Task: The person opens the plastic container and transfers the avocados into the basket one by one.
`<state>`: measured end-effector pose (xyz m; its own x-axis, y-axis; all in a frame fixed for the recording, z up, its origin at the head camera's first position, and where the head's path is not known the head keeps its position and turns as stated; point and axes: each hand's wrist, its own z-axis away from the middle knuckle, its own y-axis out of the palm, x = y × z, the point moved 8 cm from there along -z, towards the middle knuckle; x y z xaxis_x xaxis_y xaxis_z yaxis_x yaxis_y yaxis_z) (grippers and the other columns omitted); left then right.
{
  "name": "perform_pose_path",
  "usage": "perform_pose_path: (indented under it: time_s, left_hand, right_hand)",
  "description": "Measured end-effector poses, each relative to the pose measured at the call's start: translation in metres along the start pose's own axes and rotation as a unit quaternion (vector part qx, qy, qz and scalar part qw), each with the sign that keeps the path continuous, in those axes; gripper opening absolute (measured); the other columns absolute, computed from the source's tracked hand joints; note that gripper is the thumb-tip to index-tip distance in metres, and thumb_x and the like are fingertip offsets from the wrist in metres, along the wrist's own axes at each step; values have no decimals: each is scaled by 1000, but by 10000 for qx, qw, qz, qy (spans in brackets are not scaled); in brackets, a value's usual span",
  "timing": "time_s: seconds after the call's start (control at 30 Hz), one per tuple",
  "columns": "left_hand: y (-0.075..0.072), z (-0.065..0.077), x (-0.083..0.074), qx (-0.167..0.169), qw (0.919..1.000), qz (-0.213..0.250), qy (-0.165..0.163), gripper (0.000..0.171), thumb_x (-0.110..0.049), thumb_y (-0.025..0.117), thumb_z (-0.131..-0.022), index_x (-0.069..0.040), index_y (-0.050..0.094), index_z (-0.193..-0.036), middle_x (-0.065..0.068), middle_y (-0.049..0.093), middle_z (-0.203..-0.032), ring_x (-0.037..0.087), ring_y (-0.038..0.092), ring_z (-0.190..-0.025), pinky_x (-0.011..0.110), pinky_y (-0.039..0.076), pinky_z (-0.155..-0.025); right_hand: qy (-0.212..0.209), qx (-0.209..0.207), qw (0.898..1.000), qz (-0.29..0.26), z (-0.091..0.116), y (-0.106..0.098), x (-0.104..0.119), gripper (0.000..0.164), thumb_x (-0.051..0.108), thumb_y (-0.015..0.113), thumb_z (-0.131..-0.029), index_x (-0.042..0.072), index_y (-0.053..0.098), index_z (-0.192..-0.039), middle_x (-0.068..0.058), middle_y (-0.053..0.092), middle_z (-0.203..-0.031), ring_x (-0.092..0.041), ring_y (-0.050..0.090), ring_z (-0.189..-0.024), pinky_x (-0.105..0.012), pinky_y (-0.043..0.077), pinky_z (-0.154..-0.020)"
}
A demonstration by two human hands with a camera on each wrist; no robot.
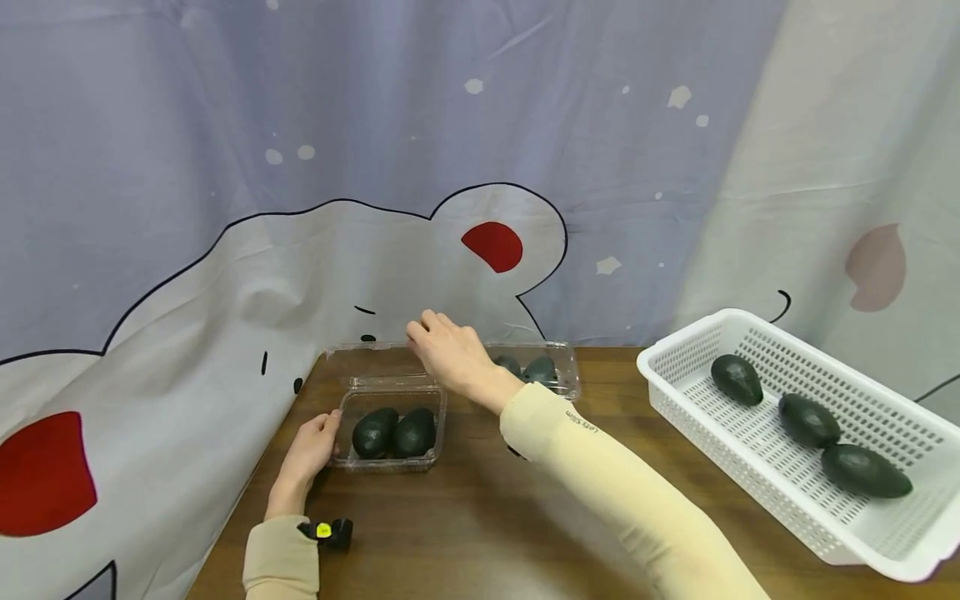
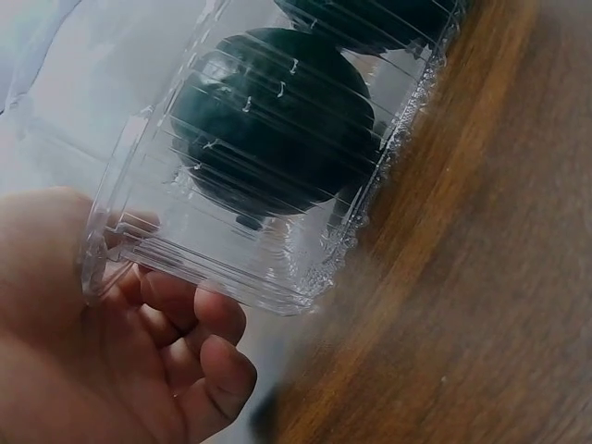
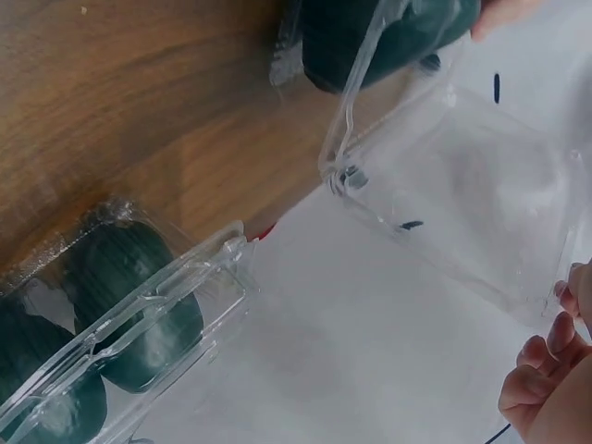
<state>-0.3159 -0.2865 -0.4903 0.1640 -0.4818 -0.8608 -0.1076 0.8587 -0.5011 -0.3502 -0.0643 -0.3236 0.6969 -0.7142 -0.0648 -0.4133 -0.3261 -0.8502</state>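
Observation:
Two dark green avocados [image 1: 394, 432] lie in a clear plastic clamshell container [image 1: 390, 465] on the wooden table. Its transparent lid [image 3: 481, 203] is raised on the hinge at the far side. My left hand [image 1: 311, 450] grips the container's left edge; the left wrist view shows the thumb side over the rim and curled fingers [image 2: 222, 314] beneath. My right hand [image 1: 457, 358] is over the far right of the container, and in the right wrist view its fingertips [image 3: 561, 328] pinch the lid's edge.
Behind my right forearm stands another closed clear container [image 1: 567, 371] with avocados inside. To the right, a white perforated basket [image 1: 750, 475] holds three loose avocados [image 1: 808, 420]. A patterned curtain [image 1: 390, 275] hangs along the table's far and left edges.

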Motion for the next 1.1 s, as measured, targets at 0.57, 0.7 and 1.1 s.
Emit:
perform_pose_path:
  time_s: [0.57, 0.7, 1.1]
  left_hand:
    - [0, 1, -1, 18, 9999, -122, -20, 43, -34, 36, -107, 1, 48, -86, 10, 52, -68, 21, 46, -59, 34, 38, -59]
    - [-2, 3, -1, 11, 9999, -123, -44, 43, -34, 36, -107, 1, 47, -85, 10, 52, -68, 21, 46, -58, 34, 39, -59]
    - [-3, 0, -1, 33, 10000, 32, -57, 41, -33, 39, -107, -1, 45, -83, 10, 52, -67, 20, 47, -61, 32, 38, -59]
  right_hand:
    - [608, 338, 9971, -295, -15, 18, -26, 8, 23, 51, -103, 16, 55, -101, 0, 43, -92, -16, 46, -80, -29, 41, -49]
    - [741, 467, 9958, -276, -19, 27, -31, 7, 16, 51, -102, 15, 55, -107, -3, 45, -99, -19, 46, -85, -32, 45, -56]
    - [1151, 900, 9888, 312, -20, 59, -45, 39, 17, 57, -98, 14, 46, -135, -11, 42, -131, -27, 43, -110, -39, 39, -79]
